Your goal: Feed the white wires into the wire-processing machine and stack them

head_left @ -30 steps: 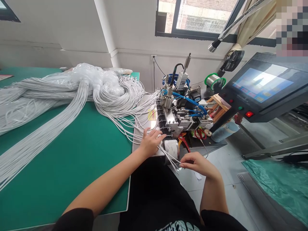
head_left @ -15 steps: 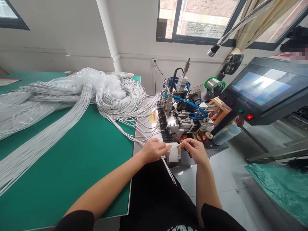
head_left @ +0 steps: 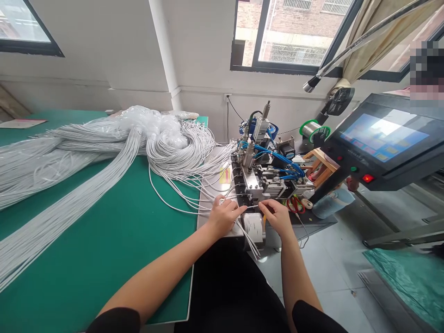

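Between my two hands a white cable (head_left: 252,206) is stretched at the near end of the machine's black track (head_left: 240,185). My left hand (head_left: 225,216) is closed on the cable, and several more white cables (head_left: 250,241) hang out below its palm. With thumb and fingertips together, my right hand (head_left: 275,215) pinches the cable's end. Just beyond the hands stands the wire-processing machine (head_left: 258,171) with metal cylinders and blue air hoses. A white-covered rounded part (head_left: 254,226) of it lies right below the cable.
Bundles of white cables (head_left: 183,148) in clear plastic spread across the green table (head_left: 166,245) at left. To the right are a monitor (head_left: 385,134) with a lit red button, a solder wire spool (head_left: 314,132), red-handled scissors (head_left: 296,204) and a plastic container (head_left: 333,203).
Both hands have moved slightly up toward the machine's track, bringing the cable from above the white-covered part to the track's end. The view has tilted up a little.
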The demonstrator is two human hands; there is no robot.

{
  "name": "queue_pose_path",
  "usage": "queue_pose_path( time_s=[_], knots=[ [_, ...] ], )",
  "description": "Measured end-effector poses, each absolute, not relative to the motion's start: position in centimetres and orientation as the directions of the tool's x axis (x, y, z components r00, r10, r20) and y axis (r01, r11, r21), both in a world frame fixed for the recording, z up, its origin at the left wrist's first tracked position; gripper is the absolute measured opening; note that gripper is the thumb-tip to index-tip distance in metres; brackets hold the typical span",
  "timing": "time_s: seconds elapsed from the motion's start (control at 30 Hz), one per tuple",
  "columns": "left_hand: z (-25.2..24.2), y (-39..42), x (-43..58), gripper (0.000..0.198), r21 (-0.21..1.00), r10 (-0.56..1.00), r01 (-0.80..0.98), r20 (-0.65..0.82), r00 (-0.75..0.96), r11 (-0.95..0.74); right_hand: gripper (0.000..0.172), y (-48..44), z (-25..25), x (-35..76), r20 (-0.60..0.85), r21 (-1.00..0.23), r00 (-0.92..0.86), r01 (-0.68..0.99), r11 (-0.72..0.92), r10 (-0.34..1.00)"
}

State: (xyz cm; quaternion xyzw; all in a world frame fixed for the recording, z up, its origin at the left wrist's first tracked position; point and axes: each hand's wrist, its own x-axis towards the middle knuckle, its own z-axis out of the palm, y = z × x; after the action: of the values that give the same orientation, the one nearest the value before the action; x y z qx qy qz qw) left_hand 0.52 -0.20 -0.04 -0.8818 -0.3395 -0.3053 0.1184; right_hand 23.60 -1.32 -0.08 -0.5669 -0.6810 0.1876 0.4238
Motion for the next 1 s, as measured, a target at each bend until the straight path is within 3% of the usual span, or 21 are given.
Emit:
queue_pose_path(
  time_s=[0.13, 0.4, 0.7, 1.0],
  knots=[
    [0.1, -0.2, 0.7, 0.045, 0.029, 0.578, 0.689, 0.57, 0.583, -0.724, 0.026, -0.5, -0.7, 24.0, 0.353, -0.681, -0.064, 0.667, 0.303, 0.933],
    [0.1, -0.2, 0.8, 0.051, 0.06, 0.631, 0.718, 0.532, 0.565, -0.693, 0.031, 0.0, -1.8, 23.8, 0.243, -0.818, -0.06, 0.524, 0.238, 0.968],
    [0.1, -0.1, 0.9, 0.048, 0.083, 0.632, 0.712, 0.54, 0.556, -0.697, 0.03, 0.3, -2.5, 23.7, 0.233, -0.865, -0.026, 0.452, 0.219, 0.972],
    [-0.1, 0.1, 0.9, 0.05, 0.096, 0.628, 0.694, 0.526, 0.574, -0.713, 0.036, 0.6, -3.3, 23.3, 0.074, -0.972, -0.028, 0.223, 0.079, 0.997]
  ],
)
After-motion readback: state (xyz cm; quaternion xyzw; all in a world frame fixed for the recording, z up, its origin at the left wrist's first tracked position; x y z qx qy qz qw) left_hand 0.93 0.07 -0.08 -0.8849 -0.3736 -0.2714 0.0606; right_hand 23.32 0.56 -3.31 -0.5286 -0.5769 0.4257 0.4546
